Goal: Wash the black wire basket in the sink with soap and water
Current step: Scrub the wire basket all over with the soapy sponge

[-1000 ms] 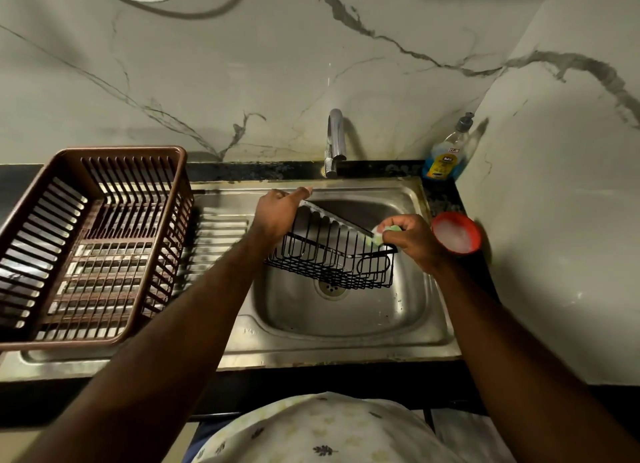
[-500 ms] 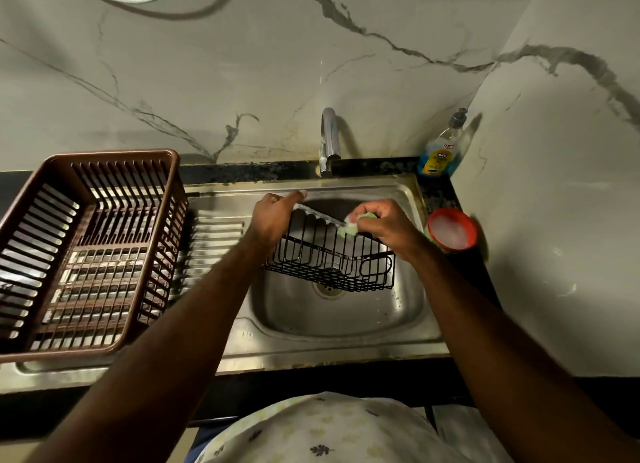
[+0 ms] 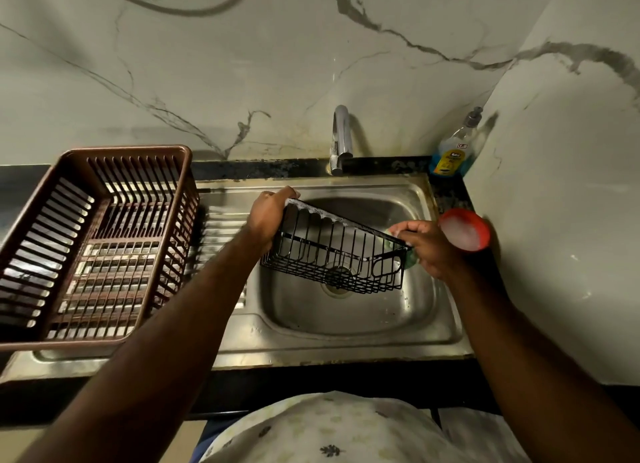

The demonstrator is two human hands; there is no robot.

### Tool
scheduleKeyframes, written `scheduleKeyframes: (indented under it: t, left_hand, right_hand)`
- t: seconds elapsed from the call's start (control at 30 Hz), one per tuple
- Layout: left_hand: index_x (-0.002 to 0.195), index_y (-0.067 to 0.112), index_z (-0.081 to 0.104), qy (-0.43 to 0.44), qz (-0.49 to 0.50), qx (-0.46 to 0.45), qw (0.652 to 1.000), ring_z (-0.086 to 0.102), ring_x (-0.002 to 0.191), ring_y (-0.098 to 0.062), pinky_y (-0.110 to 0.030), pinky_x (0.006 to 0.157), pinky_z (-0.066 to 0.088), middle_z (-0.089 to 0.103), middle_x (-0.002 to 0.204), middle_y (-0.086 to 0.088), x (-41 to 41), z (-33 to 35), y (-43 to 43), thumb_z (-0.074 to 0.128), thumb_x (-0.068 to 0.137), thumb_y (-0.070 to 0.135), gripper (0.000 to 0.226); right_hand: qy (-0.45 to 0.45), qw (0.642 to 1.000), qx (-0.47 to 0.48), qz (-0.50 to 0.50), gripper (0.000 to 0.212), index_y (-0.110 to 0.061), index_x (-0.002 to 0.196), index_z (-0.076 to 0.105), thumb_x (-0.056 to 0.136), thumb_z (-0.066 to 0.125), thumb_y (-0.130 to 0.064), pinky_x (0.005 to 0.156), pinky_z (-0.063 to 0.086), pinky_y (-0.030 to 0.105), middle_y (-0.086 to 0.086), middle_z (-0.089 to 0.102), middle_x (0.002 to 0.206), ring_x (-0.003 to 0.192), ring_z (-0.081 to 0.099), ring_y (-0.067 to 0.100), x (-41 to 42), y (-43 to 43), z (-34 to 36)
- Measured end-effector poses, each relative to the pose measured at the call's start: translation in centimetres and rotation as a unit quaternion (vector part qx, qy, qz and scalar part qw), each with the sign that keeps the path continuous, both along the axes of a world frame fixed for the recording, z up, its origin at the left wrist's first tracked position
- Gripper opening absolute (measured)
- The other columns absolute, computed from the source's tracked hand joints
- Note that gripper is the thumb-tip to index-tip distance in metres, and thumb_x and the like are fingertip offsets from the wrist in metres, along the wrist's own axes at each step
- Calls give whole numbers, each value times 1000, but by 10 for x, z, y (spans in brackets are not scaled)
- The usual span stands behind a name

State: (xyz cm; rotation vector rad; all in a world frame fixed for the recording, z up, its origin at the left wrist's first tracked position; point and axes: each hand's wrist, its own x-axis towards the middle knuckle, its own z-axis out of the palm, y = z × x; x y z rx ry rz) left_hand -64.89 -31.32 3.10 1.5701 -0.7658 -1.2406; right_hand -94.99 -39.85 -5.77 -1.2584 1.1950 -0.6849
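Black, rectangular and made of thin wire, the basket [image 3: 332, 258] hangs tilted over the basin of the stainless steel sink [image 3: 349, 322], its left end higher and its right end lower, with the round drain showing through its bars. White suds cling along the top rim wire towards the left.

The left hand [image 3: 268, 216] grips the basket's left end, fingers curled over the top rim. The right hand [image 3: 431, 249] is at the opposite end, fingers curled round a green sponge [image 3: 412, 259] held against the basket's right corner (only slivers of it show past the fingers and the wires).

Just beside the right hand, on the dark counter, sits a round red bowl [image 3: 464, 228] holding white foam. In the back corner stands a clear pump bottle of blue liquid [image 3: 450, 154] with a yellow label. A curved chrome tap [image 3: 341, 137] rises behind the basin against the marbled wall. On the ribbed draining board to the left rests a brown slatted plastic crate [image 3: 93, 241], well apart from the basket.
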Motion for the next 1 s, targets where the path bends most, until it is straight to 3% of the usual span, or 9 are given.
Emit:
scheduleKeyframes:
  t: [0.17, 0.37, 0.5, 0.6, 0.67, 0.77, 0.83, 0.9, 1.0]
  left_hand:
    - [65, 17, 71, 0, -14, -5, 1000, 56, 60, -25, -35, 63, 45, 61, 66, -9, 7, -4, 3, 57, 97, 24, 35]
    - [69, 17, 64, -6, -49, -4, 999, 44, 66, -29, -34, 60, 37, 50, 73, -13, 3, -1, 6, 64, 82, 41, 28]
    - [61, 20, 64, -13, -46, 4, 999, 40, 53, -21, -34, 56, 34, 47, 56, -2, 2, -3, 5, 58, 98, 31, 39]
    - [74, 12, 67, -3, -39, 13, 999, 52, 57, -25, -35, 59, 44, 57, 63, -9, 6, -8, 1, 60, 98, 35, 34]
    - [95, 6, 70, -13, -27, 38, 999, 64, 65, -29, -35, 61, 52, 70, 78, -15, 7, -12, -2, 65, 90, 46, 40]
    - [117, 4, 65, -36, 8, 70, 997, 70, 78, -29, -40, 68, 57, 74, 103, -22, 5, -18, -5, 66, 68, 64, 77]
    - [112, 9, 66, -46, -1, 69, 997, 65, 81, -27, -42, 74, 53, 73, 103, -19, 2, -18, -4, 60, 76, 63, 65]
    - [104, 13, 65, -55, -21, 66, 996, 59, 81, -21, -37, 77, 48, 67, 94, -12, -5, -20, -4, 50, 97, 51, 41]
    - [111, 9, 63, -47, -40, 67, 996, 56, 72, -13, -24, 64, 45, 62, 89, -7, -16, -29, -10, 47, 106, 38, 33]
  right_hand:
    - [35, 997, 36, 56, 19, -7, 98, 74, 93, 60, 5, 71, 58, 22, 0, 76, 98, 91, 72, 14, 2, -7, -7]
    - [136, 975, 27, 171, 11, -5, 97, 72, 91, 66, 2, 61, 54, 18, -5, 75, 73, 65, 70, 6, 16, -9, -8]
    - [183, 961, 87, 186, 17, 2, 103, 73, 96, 57, -1, 63, 61, 32, 17, 76, 88, 74, 75, 21, 20, -13, -11]
    - [200, 945, 88, 244, 15, 0, 103, 74, 92, 64, 0, 79, 60, 44, 19, 76, 93, 87, 74, 36, 17, -14, -11]
    - [223, 941, 80, 241, 15, -6, 99, 75, 90, 66, 2, 68, 56, 33, 11, 75, 87, 78, 70, 28, 15, -12, -1]
    - [257, 947, 15, 191, 22, -15, 109, 71, 91, 67, -2, 58, 50, 25, 5, 71, 100, 82, 68, 19, 9, -17, 8]
    - [235, 966, -25, 103, 24, -19, 111, 68, 91, 70, -6, 64, 57, 31, 7, 68, 110, 92, 69, 25, 7, -20, 15]
    - [164, 986, -12, -11, 21, -19, 108, 67, 92, 70, -7, 55, 59, 32, 7, 65, 113, 92, 70, 28, 8, -17, 28]
    - [87, 991, 3, -104, 18, -21, 102, 65, 91, 72, -8, 48, 57, 27, 4, 67, 108, 86, 71, 26, 13, -3, 48]
